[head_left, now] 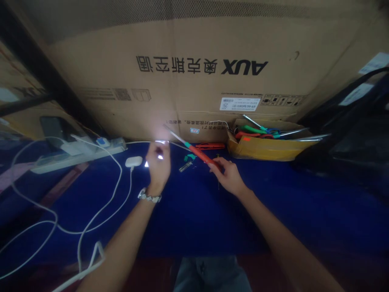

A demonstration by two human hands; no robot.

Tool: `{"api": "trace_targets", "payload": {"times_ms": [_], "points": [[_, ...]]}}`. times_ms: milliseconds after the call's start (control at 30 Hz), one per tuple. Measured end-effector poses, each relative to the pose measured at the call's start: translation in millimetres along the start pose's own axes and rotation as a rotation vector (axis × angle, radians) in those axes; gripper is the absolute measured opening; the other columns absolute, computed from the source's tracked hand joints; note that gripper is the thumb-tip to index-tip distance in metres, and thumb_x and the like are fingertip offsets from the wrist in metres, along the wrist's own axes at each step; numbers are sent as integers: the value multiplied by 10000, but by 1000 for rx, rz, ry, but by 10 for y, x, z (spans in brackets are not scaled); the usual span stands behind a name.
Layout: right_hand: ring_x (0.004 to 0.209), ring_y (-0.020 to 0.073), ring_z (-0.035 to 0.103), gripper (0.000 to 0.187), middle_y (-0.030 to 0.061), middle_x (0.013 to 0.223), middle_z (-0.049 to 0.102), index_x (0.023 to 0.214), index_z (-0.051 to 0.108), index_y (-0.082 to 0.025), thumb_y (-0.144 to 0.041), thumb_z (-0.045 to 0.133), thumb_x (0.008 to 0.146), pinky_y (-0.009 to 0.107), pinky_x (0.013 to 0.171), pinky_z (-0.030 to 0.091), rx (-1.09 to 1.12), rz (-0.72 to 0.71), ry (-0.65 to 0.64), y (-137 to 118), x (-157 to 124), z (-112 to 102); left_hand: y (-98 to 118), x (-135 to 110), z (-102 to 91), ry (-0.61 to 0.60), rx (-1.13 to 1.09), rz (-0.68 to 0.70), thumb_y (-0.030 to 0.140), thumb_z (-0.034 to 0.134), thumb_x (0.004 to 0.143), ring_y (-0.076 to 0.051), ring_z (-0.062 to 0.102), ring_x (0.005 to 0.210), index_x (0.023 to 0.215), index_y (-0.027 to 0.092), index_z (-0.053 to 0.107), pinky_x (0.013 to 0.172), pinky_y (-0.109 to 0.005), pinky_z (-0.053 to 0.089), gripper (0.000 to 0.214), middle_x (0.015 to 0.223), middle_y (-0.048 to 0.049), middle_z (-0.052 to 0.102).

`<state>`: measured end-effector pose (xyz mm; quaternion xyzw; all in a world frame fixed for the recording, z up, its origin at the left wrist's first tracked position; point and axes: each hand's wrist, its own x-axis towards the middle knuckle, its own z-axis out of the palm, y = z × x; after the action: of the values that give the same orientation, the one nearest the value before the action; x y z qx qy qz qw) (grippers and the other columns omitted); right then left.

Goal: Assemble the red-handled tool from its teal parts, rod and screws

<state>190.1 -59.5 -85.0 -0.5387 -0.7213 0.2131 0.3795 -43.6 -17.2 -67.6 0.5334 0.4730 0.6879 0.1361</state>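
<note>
My right hand [227, 175] is closed around the red handle of a long-nosed lighter [199, 154]. Its teal collar and metal tube slant up to the left, towards the cardboard box. My left hand [159, 166], with a bracelet at the wrist, has its fingers bent round a glaring white object [161, 142] whose kind the glare hides. Between the hands lie a small green plastic part [190, 157] and a clear tube-like part [185, 166]. Behind the lighter rests a red plastic piece [210, 146]. A thin metal rod [218, 184] shows beside my right hand.
A large cardboard box [182, 89] walls off the back. At right stands a yellow-taped carton [267, 150] of several coloured long-nosed lighters, near a black bag [340, 142]. A power strip [79, 156], white charger case [133, 162] and looping cables [117, 194] occupy the left of the blue tabletop [194, 219].
</note>
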Motion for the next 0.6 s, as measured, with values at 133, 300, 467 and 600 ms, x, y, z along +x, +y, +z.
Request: {"api": "trace_targets", "payload": {"times_ms": [133,300,467,600], "points": [[668,189,692,313,39,770,753,962,664,-202,-503,579,953,319,702,508,148,25,-8,-44,-33,105,-67,-249,231,-339,-237,-373,617,677,870,-129,588,665,889,199,577,575,-240,485,430,784,-2,625],[604,169,661,286,-1,699,710,936,606,-221,-499,651,892,294,632,498,255,50,-157,-65,-84,155,-67,-375,283,-457,-377,-469,638,694,839,-148,666,727,901,186,629,654,-266,573,462,849,-17,684],[555,150,607,470,-25,739,715,1164,534,-239,-535,708,842,269,568,458,289,109,-140,-101,-98,179,10,-424,273,-633,-450,-493,538,736,848,-173,691,860,962,183,723,747,-267,563,373,922,-36,729],[530,137,559,400,-35,694,673,1137,548,-231,-482,681,856,258,542,414,284,112,-167,-155,-102,190,61,-449,306,-547,-513,-597,516,769,822,-174,686,910,966,197,766,754,-258,537,350,1017,-51,750]]}}
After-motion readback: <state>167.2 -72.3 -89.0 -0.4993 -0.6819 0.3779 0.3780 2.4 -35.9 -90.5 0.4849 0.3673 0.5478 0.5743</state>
